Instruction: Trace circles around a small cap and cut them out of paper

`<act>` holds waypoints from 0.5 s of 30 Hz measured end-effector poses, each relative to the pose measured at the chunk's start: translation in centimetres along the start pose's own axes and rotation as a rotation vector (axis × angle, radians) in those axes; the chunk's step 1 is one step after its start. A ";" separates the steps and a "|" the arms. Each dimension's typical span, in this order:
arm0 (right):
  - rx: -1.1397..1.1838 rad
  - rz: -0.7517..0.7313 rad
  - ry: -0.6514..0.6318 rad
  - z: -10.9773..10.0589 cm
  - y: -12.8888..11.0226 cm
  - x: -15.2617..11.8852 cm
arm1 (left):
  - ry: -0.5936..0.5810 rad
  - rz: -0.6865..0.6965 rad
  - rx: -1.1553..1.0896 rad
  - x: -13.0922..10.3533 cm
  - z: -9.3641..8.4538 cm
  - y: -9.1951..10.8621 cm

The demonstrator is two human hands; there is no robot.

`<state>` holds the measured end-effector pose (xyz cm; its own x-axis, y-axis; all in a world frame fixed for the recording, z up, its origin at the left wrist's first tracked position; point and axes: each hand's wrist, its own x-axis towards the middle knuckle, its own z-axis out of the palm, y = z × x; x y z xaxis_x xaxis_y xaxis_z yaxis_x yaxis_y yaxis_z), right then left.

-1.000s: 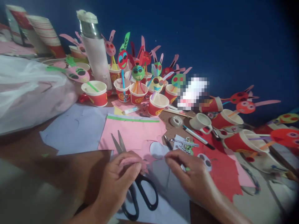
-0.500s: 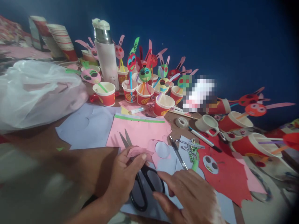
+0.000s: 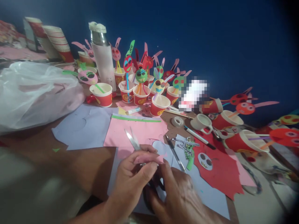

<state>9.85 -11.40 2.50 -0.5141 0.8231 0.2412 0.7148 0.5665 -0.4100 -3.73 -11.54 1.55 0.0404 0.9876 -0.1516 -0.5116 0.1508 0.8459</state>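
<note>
My left hand [image 3: 130,183] is closed, pinching a small pink paper piece [image 3: 144,158] between thumb and fingers. The scissors [image 3: 132,139] have a pair of slightly parted metal blades that point away from me beyond the left hand. My right hand [image 3: 181,193] wraps round their black handles, which it mostly hides. Its forefinger comes close to the right end of the pink piece. Underneath both hands lie light blue paper sheets [image 3: 210,199], and a pink sheet [image 3: 135,132] with a green strip along its top lies just beyond.
Red-and-white paper cups [image 3: 160,105] with paper faces on straws stand behind, beside a white flask [image 3: 102,62]. A plastic bag [image 3: 39,93] fills the left. To the right are a pen [image 3: 175,154], a white mug [image 3: 201,123], a tape roll [image 3: 177,121] and red paper [image 3: 221,174].
My right hand has moved left and closed on the scissors' handles, which it was reaching towards with fingers apart. The pink piece has turned slightly in my left hand. The view has shifted a little.
</note>
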 end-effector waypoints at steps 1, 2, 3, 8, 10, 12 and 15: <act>0.082 0.039 -0.077 -0.4 0.3 0.3 | -0.020 -0.030 -0.035 0.0 -0.2 0.1; 0.184 0.110 -0.177 -0.8 0.7 0.6 | -0.039 -0.061 -0.055 0.0 -0.5 0.2; 0.299 0.181 -0.243 -1.2 1.1 0.9 | -0.047 -0.092 -0.058 0.1 -0.8 0.4; 0.766 0.357 -0.312 -2.3 3.6 1.9 | 0.013 -0.120 0.024 0.6 -2.4 1.4; 0.935 0.348 -0.244 -2.6 4.3 2.0 | -0.011 -0.121 0.027 0.9 -2.5 1.7; 1.040 0.301 -0.195 -2.9 4.7 2.1 | -0.072 -0.133 0.042 1.0 -2.3 1.7; 1.036 0.231 -0.225 -3.4 4.9 1.8 | -0.104 -0.111 0.070 1.4 -1.8 1.2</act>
<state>14.01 -6.97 3.90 -0.5693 0.8199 -0.0607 0.1123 0.0044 -0.9937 -5.81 -10.06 1.49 0.1842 0.9633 -0.1952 -0.4379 0.2582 0.8611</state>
